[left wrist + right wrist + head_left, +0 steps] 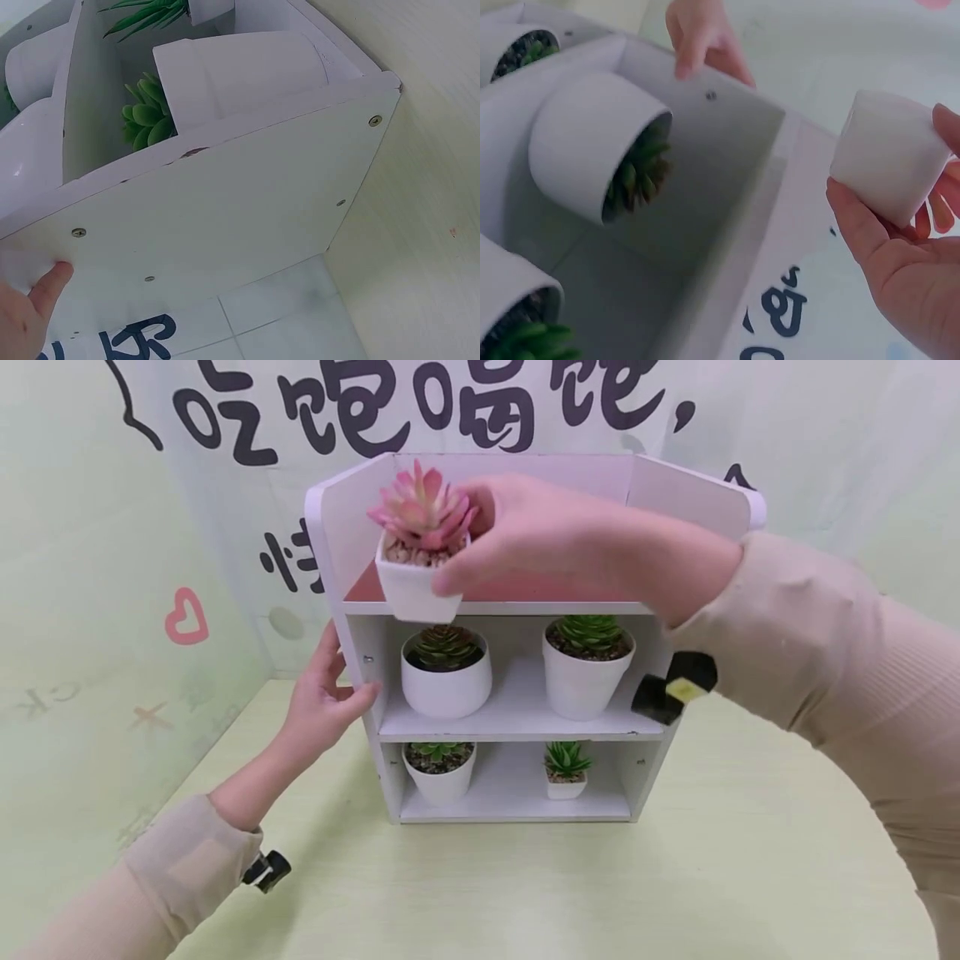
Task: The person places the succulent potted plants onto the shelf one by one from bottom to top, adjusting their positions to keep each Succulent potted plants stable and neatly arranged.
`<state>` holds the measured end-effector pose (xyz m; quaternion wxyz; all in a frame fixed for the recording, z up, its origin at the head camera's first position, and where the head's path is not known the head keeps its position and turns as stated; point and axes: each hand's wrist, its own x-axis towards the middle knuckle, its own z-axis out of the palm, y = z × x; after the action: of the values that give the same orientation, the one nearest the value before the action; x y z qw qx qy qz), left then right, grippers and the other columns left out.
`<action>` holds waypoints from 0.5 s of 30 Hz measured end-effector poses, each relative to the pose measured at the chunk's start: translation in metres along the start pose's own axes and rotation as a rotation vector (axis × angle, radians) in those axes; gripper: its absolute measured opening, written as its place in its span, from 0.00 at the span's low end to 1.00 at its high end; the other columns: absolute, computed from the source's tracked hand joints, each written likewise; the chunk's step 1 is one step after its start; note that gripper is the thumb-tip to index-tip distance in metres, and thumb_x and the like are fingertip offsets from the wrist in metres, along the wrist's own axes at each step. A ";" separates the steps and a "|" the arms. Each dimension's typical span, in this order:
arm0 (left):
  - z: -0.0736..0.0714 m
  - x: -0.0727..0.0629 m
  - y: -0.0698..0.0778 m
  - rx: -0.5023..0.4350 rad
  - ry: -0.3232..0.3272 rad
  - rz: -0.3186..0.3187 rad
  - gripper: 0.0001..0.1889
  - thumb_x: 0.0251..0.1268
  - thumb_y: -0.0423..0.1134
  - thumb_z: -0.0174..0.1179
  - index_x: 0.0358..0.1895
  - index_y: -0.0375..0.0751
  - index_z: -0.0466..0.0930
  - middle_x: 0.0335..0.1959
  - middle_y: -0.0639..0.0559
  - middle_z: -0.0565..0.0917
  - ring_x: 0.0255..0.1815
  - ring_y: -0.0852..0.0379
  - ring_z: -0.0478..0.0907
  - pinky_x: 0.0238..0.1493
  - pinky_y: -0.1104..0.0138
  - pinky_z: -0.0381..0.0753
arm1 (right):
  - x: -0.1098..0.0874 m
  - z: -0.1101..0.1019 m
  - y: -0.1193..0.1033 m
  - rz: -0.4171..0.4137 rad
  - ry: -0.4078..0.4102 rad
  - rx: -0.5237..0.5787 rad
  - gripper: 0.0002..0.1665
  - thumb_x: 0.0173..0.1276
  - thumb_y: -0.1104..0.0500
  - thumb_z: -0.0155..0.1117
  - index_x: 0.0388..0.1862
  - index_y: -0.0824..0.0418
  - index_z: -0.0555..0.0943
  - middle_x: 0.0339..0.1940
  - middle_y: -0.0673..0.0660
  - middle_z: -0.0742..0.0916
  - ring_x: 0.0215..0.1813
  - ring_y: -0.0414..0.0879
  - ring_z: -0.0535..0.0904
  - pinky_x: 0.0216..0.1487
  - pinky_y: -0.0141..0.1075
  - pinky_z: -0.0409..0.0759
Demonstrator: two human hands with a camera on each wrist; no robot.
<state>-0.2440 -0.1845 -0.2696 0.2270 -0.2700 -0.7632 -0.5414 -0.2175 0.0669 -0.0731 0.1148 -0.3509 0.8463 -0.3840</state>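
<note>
My right hand [536,539] pinches a square white pot [418,589] holding a pink succulent [426,508]. It holds the pot off to the left, in front of the top level of a white three-tier shelf [517,724]. From the right wrist view, the thumb and fingers span the sides of this pot [892,154]. My left hand [318,706] grips the shelf's left side panel, thumb on the front edge and fingers around the outside. In the left wrist view, part of that hand [30,311] lies against the outer panel [225,210].
On the middle level stand a round white pot [447,687] with a dark succulent and a taller white pot [585,681] with a green one. Below are another potted succulent [441,781] and a small spiky plant [567,760]. A lettered sheet [465,431] hangs behind the table [480,893].
</note>
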 end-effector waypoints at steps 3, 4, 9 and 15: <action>0.000 -0.001 0.000 -0.005 -0.003 0.010 0.42 0.54 0.20 0.53 0.71 0.53 0.51 0.66 0.51 0.62 0.60 0.55 0.67 0.40 0.75 0.79 | 0.009 -0.012 -0.003 0.021 0.021 0.004 0.30 0.51 0.59 0.70 0.54 0.56 0.71 0.50 0.54 0.81 0.52 0.44 0.74 0.61 0.35 0.69; 0.000 -0.001 0.000 -0.006 -0.003 0.013 0.42 0.54 0.20 0.53 0.71 0.53 0.51 0.66 0.51 0.62 0.59 0.56 0.68 0.40 0.75 0.79 | 0.012 -0.016 -0.004 0.019 0.026 0.023 0.29 0.52 0.60 0.69 0.54 0.57 0.72 0.49 0.55 0.80 0.52 0.45 0.75 0.60 0.34 0.71; -0.001 -0.001 0.000 -0.007 -0.001 0.021 0.42 0.54 0.20 0.53 0.71 0.52 0.51 0.66 0.51 0.63 0.58 0.58 0.68 0.39 0.75 0.80 | 0.024 -0.027 -0.005 0.023 0.017 0.160 0.28 0.52 0.66 0.69 0.53 0.63 0.72 0.51 0.59 0.79 0.52 0.50 0.75 0.53 0.35 0.77; -0.001 -0.002 -0.001 0.012 0.000 0.019 0.42 0.54 0.20 0.54 0.71 0.53 0.51 0.66 0.51 0.63 0.60 0.52 0.68 0.40 0.75 0.79 | 0.035 -0.033 -0.002 0.040 0.000 0.135 0.25 0.55 0.64 0.67 0.52 0.66 0.72 0.51 0.58 0.78 0.50 0.50 0.76 0.53 0.35 0.77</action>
<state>-0.2435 -0.1863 -0.2711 0.2337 -0.2760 -0.7640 -0.5343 -0.2575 0.0609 -0.0467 0.1460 -0.3252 0.8254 -0.4377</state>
